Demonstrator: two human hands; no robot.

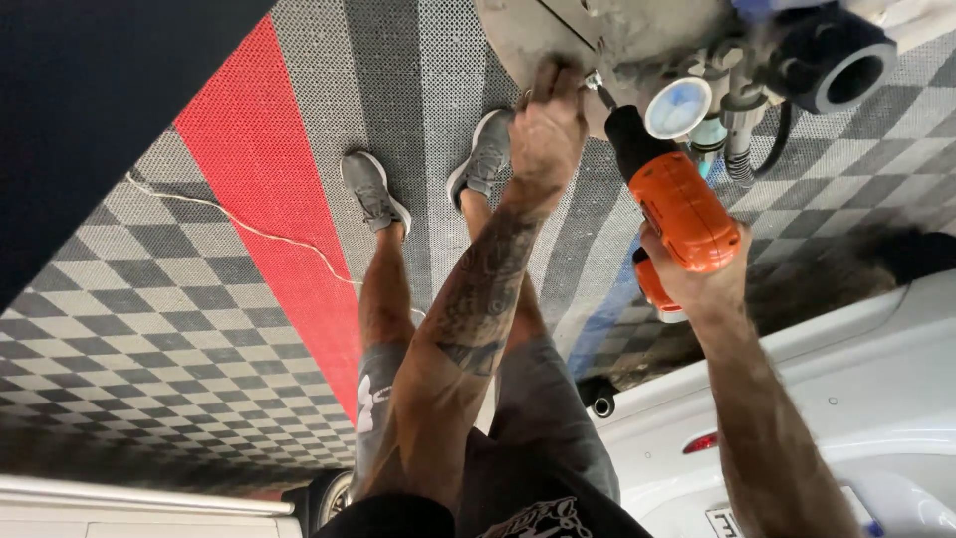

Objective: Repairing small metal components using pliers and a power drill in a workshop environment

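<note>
My right hand [697, 284] grips an orange and black cordless drill [677, 204], its black nose pointing up and left at a grey metal assembly [637, 35] near the top of the view. My left hand [546, 125] reaches up with its fingers pressed against the same assembly, right beside the drill's tip and a small bolt [594, 82]. I cannot tell whether those fingers pinch anything. A round white and blue cap [678, 107] sits just right of the drill's nose.
A black pipe opening [846, 65] and hoses hang at top right. White car bodywork [856, 389] fills the lower right. Below are my legs, grey shoes [373, 189], checkered floor tiles with a red stripe [269, 189], and a thin cord [239, 224].
</note>
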